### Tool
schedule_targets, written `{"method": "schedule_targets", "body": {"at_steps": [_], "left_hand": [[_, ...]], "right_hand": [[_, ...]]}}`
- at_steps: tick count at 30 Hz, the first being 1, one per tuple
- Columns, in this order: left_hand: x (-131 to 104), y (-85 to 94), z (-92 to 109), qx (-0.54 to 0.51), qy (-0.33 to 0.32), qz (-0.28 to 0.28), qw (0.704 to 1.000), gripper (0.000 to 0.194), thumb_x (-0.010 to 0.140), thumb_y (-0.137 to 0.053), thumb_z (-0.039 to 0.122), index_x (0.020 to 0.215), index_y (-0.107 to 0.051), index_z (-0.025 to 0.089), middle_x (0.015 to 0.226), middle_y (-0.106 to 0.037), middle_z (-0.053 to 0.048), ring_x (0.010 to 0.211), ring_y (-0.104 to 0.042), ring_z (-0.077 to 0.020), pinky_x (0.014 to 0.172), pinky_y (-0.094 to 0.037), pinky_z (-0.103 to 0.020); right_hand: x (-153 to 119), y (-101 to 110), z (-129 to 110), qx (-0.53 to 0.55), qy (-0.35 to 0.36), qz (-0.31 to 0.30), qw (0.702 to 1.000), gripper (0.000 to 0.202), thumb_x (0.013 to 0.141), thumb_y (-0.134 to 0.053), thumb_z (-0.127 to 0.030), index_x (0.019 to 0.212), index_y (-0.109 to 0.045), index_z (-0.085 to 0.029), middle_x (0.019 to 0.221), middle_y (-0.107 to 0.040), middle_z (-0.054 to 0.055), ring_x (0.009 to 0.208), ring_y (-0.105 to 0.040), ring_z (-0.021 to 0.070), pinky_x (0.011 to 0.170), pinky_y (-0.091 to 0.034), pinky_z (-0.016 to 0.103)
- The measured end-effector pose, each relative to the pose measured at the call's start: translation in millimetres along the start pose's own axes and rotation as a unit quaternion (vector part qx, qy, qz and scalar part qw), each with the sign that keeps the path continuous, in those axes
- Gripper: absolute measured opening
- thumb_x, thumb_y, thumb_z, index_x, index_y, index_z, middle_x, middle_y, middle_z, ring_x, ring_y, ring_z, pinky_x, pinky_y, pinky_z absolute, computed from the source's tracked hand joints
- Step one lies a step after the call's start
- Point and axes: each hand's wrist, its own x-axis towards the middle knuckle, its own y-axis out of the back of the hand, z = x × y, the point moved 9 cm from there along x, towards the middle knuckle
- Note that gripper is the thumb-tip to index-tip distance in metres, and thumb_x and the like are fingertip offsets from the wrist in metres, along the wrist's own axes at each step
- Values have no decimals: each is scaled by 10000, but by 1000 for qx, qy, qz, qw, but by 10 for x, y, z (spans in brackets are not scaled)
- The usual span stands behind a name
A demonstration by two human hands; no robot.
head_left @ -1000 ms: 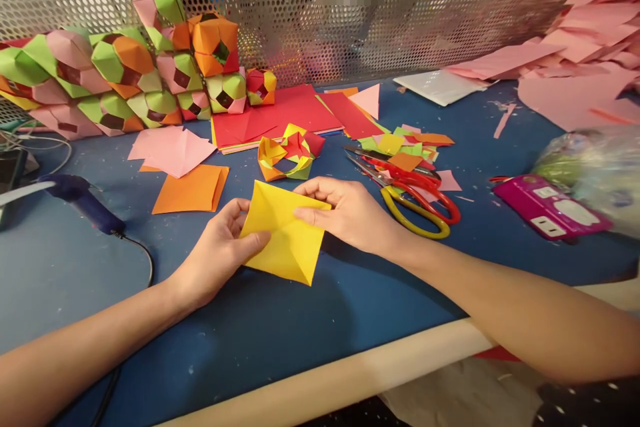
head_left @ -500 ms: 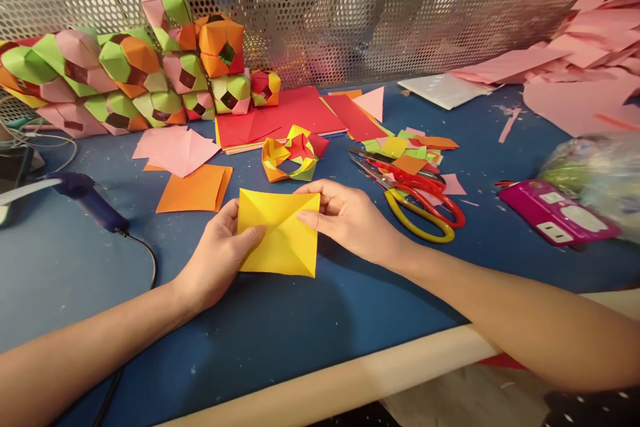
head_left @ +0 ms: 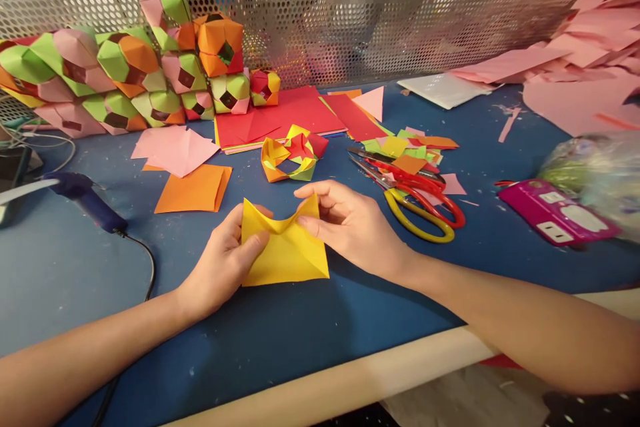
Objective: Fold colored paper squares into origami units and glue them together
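Observation:
A creased yellow sheet of paper (head_left: 285,257) is held above the blue table, its far edge bent down in the middle and its upper corners raised. My left hand (head_left: 220,260) pinches the left side, thumb on top and fingers behind. My right hand (head_left: 350,230) grips the upper right corner between thumb and fingers. Just beyond the paper sits a ring of folded yellow, red and green paper pieces (head_left: 290,157). Left of it lie folded orange paper (head_left: 190,190) and pink sheets (head_left: 177,150).
Scissors with yellow and red handles (head_left: 425,207) lie right of my hands, by paper scraps (head_left: 410,147). A blue glue gun (head_left: 90,200) with a cord is at left. Folded paper balls (head_left: 125,60) stack against the mesh panel (head_left: 300,13). A magenta power strip (head_left: 555,213) lies at right.
The yellow paper was nearly flat; its far edge now dips in the middle and both upper corners stand up. It has shifted slightly toward me, still in both hands.

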Motion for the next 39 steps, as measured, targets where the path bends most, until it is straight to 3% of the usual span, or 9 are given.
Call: {"method": "schedule_targets", "body": {"at_steps": [4, 9, 13, 16, 19, 26, 29, 34, 39], "left_hand": [[-32, 16, 81, 70, -33, 9, 997, 204, 881, -492, 373, 1033, -532, 244, 913, -601, 17, 814, -554, -134, 699, -455, -221], [-76, -64, 189, 172, -70, -4, 983, 228, 905, -441, 369, 1037, -541, 212, 912, -601, -2, 836, -533, -139, 728, -428, -226], [-116, -169, 216, 183, -66, -33, 980, 204, 904, -435, 372, 926, -537, 196, 803, -558, 9, 703, -494, -117, 628, -401, -213], [-129, -196, 218, 193, -58, -30, 979, 220, 882, -467, 388, 807, -516, 188, 653, -438, 44, 574, -375, -94, 534, -342, -204], [-126, -207, 202, 194, -49, -28, 979, 239, 871, -477, 390, 763, -509, 180, 634, -389, 50, 564, -329, -91, 511, -311, -203], [-108, -194, 147, 181, -20, -27, 983, 241, 873, -467, 389, 752, -479, 180, 655, -398, 48, 593, -353, -90, 511, -306, -197], [-98, -164, 160, 184, -28, -10, 982, 241, 870, -477, 373, 729, -463, 178, 659, -397, 50, 601, -349, -89, 516, -310, -192], [-87, -141, 148, 183, -24, 0, 983, 252, 859, -489, 382, 713, -466, 178, 641, -408, 49, 582, -372, -89, 502, -311, -196], [-99, -142, 168, 144, -33, -4, 989, 217, 859, -491, 387, 807, -537, 182, 703, -516, 26, 620, -445, -104, 532, -361, -199]], "right_hand": [[-16, -13, -33, 18, 1, 1, 1000, 313, 788, -615, -219, 1078, -497, -212, 805, -613, -4, 697, -578, 110, 620, -484, 236], [-35, 1, -82, 6, 3, 13, 1000, 202, 747, -658, -212, 849, -485, -196, 719, -584, -27, 634, -547, 89, 578, -470, 208], [-68, -31, -170, -23, 38, -3, 999, 114, 773, -641, -229, 761, -538, -182, 703, -569, -16, 631, -533, 91, 588, -479, 219], [-89, -73, -209, -21, 52, -20, 998, 90, 798, -621, -236, 754, -565, -180, 728, -587, 2, 648, -547, 104, 590, -488, 235], [-99, -103, -236, -10, 64, -31, 997, 104, 811, -609, -243, 742, -567, -179, 726, -578, 3, 639, -541, 102, 576, -481, 234], [-109, -158, -299, -22, 74, -65, 995, 108, 849, -547, -271, 790, -574, -184, 757, -560, -2, 676, -546, 97, 613, -473, 222], [-130, -189, -358, -70, 102, -73, 990, 96, 789, -608, -263, 820, -567, -181, 779, -554, 4, 702, -537, 109, 655, -471, 234], [-157, -176, -407, -168, 151, -29, 974, 56, 773, -558, -160, 781, -518, -200, 728, -517, -8, 677, -501, 113, 657, -444, 237], [-136, -162, -355, -176, 140, -22, 974, 61, 790, -537, -161, 756, -503, -198, 703, -501, -14, 646, -490, 104, 626, -428, 222]]}}
